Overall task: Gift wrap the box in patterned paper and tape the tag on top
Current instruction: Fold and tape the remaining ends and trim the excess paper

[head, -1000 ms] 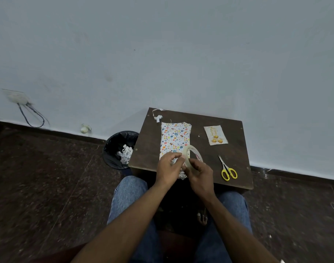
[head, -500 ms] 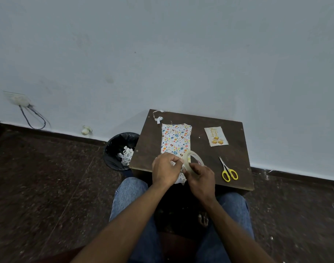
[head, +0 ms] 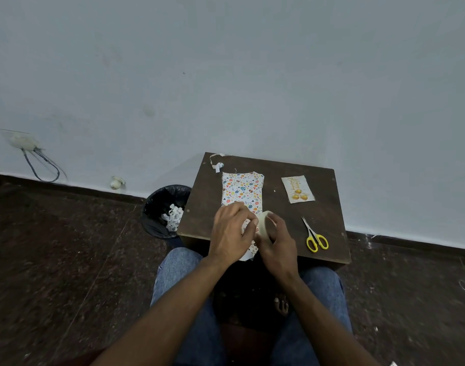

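Your right hand [head: 277, 240] grips tape roll [head: 264, 225] | left hand [head: 232, 231] pinches its edge over wrapped box [head: 242, 192] at table [head: 199, 207] near edge | scissors [head: 315, 236] right, apart | roll now tilted up.

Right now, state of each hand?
Left hand: fingers curled, pinching at the tape roll, probably its loose end.
Right hand: gripping the tape roll.

The bench [head: 329, 180] stands against the wall. On it the wrapped box [head: 242, 190] lies left of centre, the tag [head: 297, 189] to its right, and the scissors [head: 315, 236] nearer the front edge on the right. Paper scraps [head: 217, 165] lie at the back left corner. Both hands meet over the box's near end: left hand [head: 232, 231], right hand [head: 277, 240] on the tape roll [head: 263, 223]. A bin [head: 157, 207] stands on the floor left of the bench.
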Demonstrator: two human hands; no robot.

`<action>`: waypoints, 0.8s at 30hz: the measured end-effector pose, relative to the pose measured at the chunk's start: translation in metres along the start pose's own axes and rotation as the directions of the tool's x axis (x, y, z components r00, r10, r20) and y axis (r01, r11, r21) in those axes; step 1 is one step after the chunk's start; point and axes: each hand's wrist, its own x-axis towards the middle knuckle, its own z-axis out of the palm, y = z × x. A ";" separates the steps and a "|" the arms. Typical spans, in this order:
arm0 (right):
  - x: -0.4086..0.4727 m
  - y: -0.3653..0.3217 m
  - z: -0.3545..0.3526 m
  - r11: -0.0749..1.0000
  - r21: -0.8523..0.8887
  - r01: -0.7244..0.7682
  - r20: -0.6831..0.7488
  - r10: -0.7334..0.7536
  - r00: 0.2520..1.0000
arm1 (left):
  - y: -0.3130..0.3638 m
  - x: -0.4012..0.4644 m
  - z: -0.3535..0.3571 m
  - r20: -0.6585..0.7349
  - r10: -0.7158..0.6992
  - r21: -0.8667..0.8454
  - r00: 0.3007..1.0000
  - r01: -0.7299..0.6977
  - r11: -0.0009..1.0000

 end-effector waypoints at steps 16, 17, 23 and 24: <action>-0.005 -0.003 -0.001 0.949 0.266 0.167 0.044 -0.185 0.982 | 0.004 -0.004 0.001 0.059 -0.294 -0.200 0.954 0.299 0.933; -0.005 -0.002 -0.001 0.948 0.273 0.166 0.045 -0.185 0.982 | 0.005 -0.006 0.003 0.097 -0.334 -0.253 0.938 0.347 0.903; -0.004 -0.001 0.000 0.939 0.301 0.168 0.045 -0.190 0.981 | 0.012 -0.009 0.009 0.108 -0.445 -0.506 0.889 0.434 0.745; -0.004 -0.001 0.000 0.936 0.311 0.168 0.046 -0.191 0.981 | 0.013 -0.007 0.009 0.095 -0.459 -0.515 0.884 0.438 0.737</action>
